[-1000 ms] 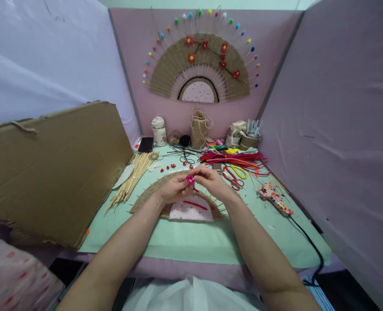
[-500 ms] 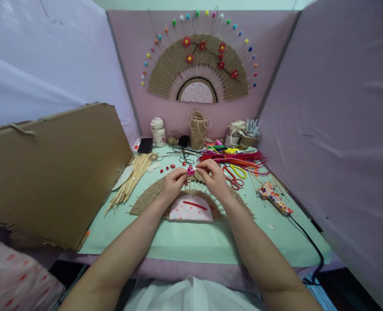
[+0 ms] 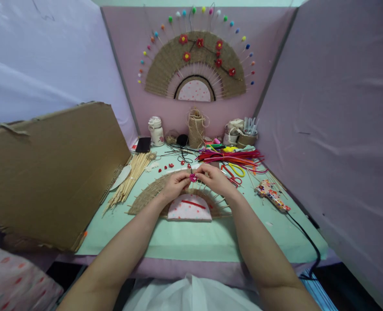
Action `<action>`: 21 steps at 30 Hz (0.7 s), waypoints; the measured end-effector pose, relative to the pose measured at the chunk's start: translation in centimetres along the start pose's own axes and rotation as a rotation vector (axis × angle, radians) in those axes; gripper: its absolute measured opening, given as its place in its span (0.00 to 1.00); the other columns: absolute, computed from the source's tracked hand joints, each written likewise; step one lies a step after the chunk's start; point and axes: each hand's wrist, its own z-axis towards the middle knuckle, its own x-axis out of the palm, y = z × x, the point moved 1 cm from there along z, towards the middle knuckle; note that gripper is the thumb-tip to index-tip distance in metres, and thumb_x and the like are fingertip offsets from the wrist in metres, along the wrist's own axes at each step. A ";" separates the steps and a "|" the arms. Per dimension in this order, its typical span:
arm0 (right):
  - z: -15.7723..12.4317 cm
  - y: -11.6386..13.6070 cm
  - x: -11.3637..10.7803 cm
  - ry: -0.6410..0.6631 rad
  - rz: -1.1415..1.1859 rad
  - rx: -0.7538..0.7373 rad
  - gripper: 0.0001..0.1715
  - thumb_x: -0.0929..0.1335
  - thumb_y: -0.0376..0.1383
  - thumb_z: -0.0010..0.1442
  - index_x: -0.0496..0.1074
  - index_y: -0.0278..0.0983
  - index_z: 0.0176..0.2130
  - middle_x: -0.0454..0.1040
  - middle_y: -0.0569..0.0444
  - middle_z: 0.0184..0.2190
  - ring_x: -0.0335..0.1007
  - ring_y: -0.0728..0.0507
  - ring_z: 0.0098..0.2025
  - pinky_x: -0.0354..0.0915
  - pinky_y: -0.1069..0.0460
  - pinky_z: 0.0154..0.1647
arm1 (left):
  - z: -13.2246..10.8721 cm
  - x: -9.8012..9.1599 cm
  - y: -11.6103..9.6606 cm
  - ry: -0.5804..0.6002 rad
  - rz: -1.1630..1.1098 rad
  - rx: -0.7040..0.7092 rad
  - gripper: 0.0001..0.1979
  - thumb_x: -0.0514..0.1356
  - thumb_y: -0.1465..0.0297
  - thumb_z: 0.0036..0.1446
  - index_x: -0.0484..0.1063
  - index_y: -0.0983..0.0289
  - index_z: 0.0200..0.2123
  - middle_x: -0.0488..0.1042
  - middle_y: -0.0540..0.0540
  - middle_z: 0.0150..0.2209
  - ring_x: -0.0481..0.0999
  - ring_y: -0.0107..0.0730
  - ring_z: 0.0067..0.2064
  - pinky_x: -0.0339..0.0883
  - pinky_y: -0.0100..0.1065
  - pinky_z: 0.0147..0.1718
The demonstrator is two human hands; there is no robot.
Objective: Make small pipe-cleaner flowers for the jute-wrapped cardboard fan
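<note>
A small magenta flower (image 3: 193, 177), seemingly of bent pipe cleaner, is pinched between my two hands. My left hand (image 3: 177, 185) grips its left side, fingers closed. From the right, my right hand (image 3: 212, 177) closes thumb and fingertips on it. Beneath them lies a woven fan (image 3: 148, 195) with thin sticks poking from its edge. On the fan's white, red-dotted half-circle centre (image 3: 181, 211) rests a short red pipe cleaner piece (image 3: 194, 204). Several little red pieces (image 3: 166, 167) are scattered behind the fan.
A glue gun (image 3: 272, 195) with a black cord lies at right. Pipe cleaners (image 3: 232, 156) and red-handled scissors (image 3: 235, 179) sit behind my right hand. Bamboo sticks (image 3: 129, 181) and a cardboard sheet (image 3: 55, 172) stand at left. A finished fan (image 3: 165, 71) hangs on the back wall.
Both hands have come a little lower and closer together around the magenta flower. A white bit at my right fingertips no longer shows. The whole view has shifted slightly.
</note>
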 end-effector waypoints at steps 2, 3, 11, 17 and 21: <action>-0.1 0.3 -0.1 0.024 -0.082 -0.040 0.08 0.63 0.35 0.59 0.70 0.36 0.31 0.69 0.54 0.30 0.62 0.47 0.35 0.56 0.52 0.38 | -0.1 0.0 0.1 0.054 -0.050 -0.058 0.15 0.59 0.59 0.53 0.72 0.67 0.31 0.60 0.46 0.19 0.55 0.21 0.20 0.48 0.27 0.21; -0.1 0.5 -0.1 0.032 -0.139 -0.064 0.07 0.63 0.34 0.59 0.69 0.36 0.31 0.69 0.54 0.30 0.62 0.47 0.36 0.55 0.51 0.38 | -0.1 -0.1 0.3 0.082 -0.072 -0.081 0.15 0.59 0.59 0.53 0.72 0.67 0.31 0.59 0.46 0.18 0.54 0.20 0.20 0.47 0.27 0.20; -0.6 2.2 0.1 0.049 -0.469 -0.178 0.06 0.64 0.32 0.60 0.68 0.36 0.30 0.69 0.50 0.32 0.59 0.44 0.39 0.50 0.48 0.43 | 0.1 -0.8 1.0 0.247 -0.138 -0.214 0.13 0.62 0.62 0.51 0.71 0.68 0.29 0.58 0.46 0.18 0.55 0.21 0.20 0.45 0.27 0.19; -0.4 1.0 -0.5 0.054 -0.076 -0.100 0.08 0.63 0.35 0.60 0.69 0.37 0.30 0.68 0.54 0.29 0.62 0.47 0.34 0.57 0.51 0.38 | -0.3 -0.8 0.5 0.223 -0.414 -0.245 0.14 0.65 0.64 0.48 0.72 0.68 0.34 0.62 0.48 0.22 0.58 0.20 0.23 0.51 0.26 0.23; -0.5 1.2 -0.9 0.030 0.103 -0.064 0.08 0.65 0.38 0.59 0.72 0.37 0.35 0.71 0.53 0.33 0.65 0.47 0.37 0.60 0.51 0.40 | -0.5 -0.6 0.3 0.253 -0.469 -0.235 0.13 0.65 0.63 0.49 0.71 0.68 0.32 0.61 0.47 0.19 0.58 0.21 0.22 0.51 0.27 0.24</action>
